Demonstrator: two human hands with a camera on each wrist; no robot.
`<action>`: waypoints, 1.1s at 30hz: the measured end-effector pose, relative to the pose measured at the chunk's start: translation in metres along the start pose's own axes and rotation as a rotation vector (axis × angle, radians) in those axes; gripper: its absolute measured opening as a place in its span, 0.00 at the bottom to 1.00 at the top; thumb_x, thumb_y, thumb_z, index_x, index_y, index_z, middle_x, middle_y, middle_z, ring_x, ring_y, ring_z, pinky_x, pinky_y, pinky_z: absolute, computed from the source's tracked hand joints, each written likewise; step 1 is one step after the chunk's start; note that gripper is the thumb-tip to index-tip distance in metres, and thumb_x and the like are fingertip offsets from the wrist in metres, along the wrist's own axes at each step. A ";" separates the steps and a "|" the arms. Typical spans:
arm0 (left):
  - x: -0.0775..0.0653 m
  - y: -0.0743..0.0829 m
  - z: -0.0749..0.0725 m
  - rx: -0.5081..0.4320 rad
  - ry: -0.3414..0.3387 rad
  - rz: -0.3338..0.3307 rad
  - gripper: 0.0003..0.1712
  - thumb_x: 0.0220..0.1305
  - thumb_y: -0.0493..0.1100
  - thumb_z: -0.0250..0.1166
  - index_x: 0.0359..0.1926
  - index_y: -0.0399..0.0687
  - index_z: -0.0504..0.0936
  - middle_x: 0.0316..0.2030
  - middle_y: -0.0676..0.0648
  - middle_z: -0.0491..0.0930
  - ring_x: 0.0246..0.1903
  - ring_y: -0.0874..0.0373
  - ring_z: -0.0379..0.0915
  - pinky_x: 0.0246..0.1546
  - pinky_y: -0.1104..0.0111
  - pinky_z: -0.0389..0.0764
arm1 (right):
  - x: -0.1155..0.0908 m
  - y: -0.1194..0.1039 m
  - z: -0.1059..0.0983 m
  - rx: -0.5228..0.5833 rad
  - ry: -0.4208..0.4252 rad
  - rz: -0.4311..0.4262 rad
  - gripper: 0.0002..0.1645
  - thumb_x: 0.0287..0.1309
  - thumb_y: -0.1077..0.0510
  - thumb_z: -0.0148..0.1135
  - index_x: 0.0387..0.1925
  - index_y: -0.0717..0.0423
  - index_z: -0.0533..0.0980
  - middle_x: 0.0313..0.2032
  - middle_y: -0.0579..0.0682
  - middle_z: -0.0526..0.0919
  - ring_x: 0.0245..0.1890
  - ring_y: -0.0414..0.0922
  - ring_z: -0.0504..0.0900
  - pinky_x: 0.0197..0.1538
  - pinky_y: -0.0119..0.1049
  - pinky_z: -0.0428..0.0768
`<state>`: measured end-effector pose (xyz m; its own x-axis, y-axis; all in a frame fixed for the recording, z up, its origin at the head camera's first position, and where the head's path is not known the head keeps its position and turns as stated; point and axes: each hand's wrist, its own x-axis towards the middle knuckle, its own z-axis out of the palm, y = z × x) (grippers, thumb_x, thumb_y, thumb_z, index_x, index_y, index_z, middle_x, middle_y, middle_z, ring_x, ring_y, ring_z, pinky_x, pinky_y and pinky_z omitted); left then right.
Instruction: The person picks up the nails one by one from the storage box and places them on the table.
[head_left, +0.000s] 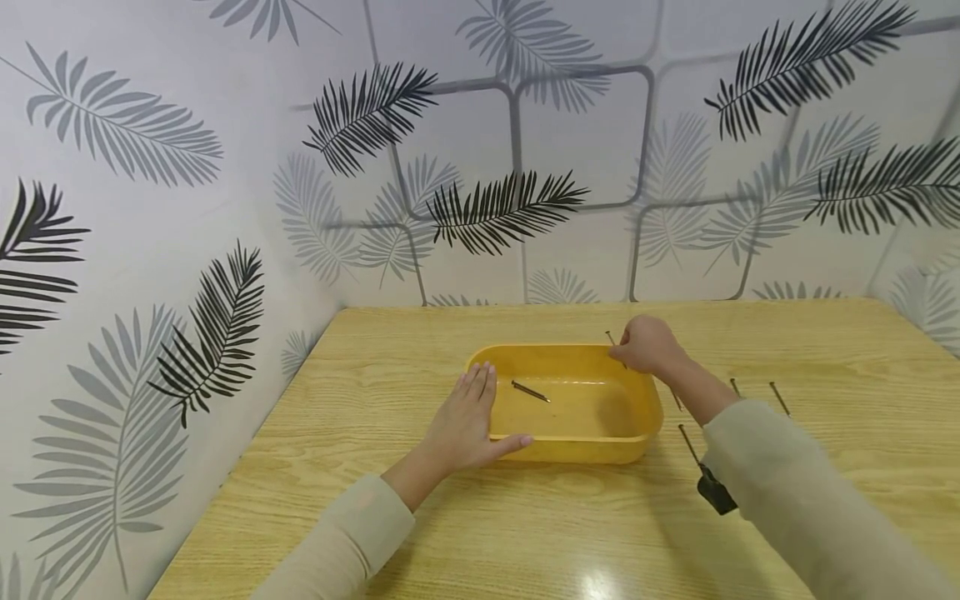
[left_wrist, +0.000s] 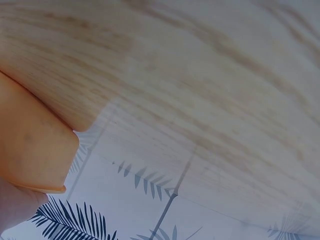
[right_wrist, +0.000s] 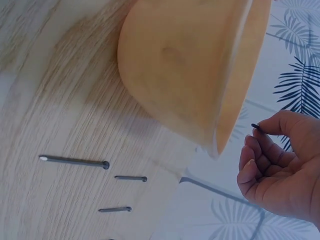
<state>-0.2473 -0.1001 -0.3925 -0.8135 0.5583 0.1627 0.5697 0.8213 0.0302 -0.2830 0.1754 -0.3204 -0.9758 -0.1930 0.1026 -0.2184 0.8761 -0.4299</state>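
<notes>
In the head view, pinching a nail in the right hand, at the far right corner of the yellow tray. Impossible to tell from here whether touching the rim or just above it. Touching the tray's left end with the left hand — fingers laid straight over the rim, thumb stretched along the near edge, not clenched. On the tray floor, left of centre, dark metal, perhaps two nails side by side. Under and beside the right sleeve, loose nails on the table; likely to get swept or rolled if brushed by a low forearm.

In the left wrist view, little besides table, patterned wall and the tray's outer side, with a bit of the left hand against the rim. Likely to slide or tip if pressed unevenly there.

In the right wrist view, holding the nail by thumb and index fingertips only, just beside the rim, remaining fingers curled below. Likely to twist or slip if knocked on the rim — and to drop outside, among the three nails below, if let go short of the opening.
</notes>
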 end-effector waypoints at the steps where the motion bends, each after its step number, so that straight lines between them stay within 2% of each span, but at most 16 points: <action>1: 0.000 0.000 0.000 -0.002 -0.002 0.000 0.67 0.50 0.83 0.23 0.69 0.28 0.48 0.70 0.33 0.48 0.71 0.43 0.41 0.71 0.57 0.48 | -0.001 0.002 -0.001 0.002 0.002 0.002 0.22 0.51 0.61 0.57 0.05 0.62 0.74 0.03 0.41 0.68 0.09 0.36 0.59 0.22 0.29 0.65; 5: -0.001 0.001 -0.002 -0.006 -0.007 0.002 0.65 0.54 0.82 0.29 0.69 0.27 0.48 0.70 0.33 0.48 0.71 0.43 0.42 0.71 0.57 0.48 | -0.004 0.009 -0.004 0.024 0.014 0.009 0.22 0.51 0.62 0.56 0.05 0.62 0.74 0.03 0.38 0.64 0.09 0.35 0.57 0.20 0.29 0.63; 10: -0.001 0.001 -0.003 -0.006 -0.012 -0.003 0.63 0.55 0.81 0.32 0.69 0.28 0.47 0.70 0.33 0.47 0.71 0.43 0.41 0.71 0.57 0.47 | -0.008 0.019 -0.007 0.039 0.029 0.028 0.25 0.50 0.61 0.56 0.02 0.52 0.63 0.04 0.37 0.57 0.10 0.35 0.54 0.20 0.28 0.59; 13: -0.001 0.000 -0.002 0.000 -0.014 -0.006 0.64 0.54 0.82 0.30 0.69 0.28 0.47 0.70 0.33 0.47 0.71 0.43 0.41 0.71 0.58 0.47 | -0.010 0.024 -0.009 0.052 0.032 0.043 0.26 0.50 0.61 0.55 0.03 0.48 0.59 0.05 0.37 0.54 0.10 0.35 0.53 0.19 0.27 0.57; 26: 0.000 0.001 -0.001 -0.014 -0.012 -0.008 0.72 0.43 0.85 0.14 0.69 0.28 0.46 0.71 0.33 0.46 0.71 0.42 0.40 0.71 0.57 0.46 | -0.021 0.049 -0.014 0.054 0.027 0.071 0.27 0.50 0.62 0.54 0.01 0.47 0.59 0.03 0.36 0.54 0.08 0.34 0.51 0.18 0.27 0.56; 33: 0.000 0.001 -0.003 -0.019 -0.009 -0.004 0.71 0.46 0.85 0.17 0.69 0.28 0.47 0.70 0.33 0.47 0.71 0.42 0.41 0.71 0.57 0.48 | -0.026 0.058 -0.017 0.054 0.028 0.089 0.27 0.51 0.60 0.54 0.00 0.48 0.62 0.03 0.36 0.55 0.08 0.34 0.52 0.18 0.27 0.58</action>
<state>-0.2459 -0.0995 -0.3899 -0.8168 0.5561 0.1535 0.5684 0.8212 0.0494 -0.2702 0.2390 -0.3331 -0.9910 -0.1022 0.0868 -0.1316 0.8639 -0.4861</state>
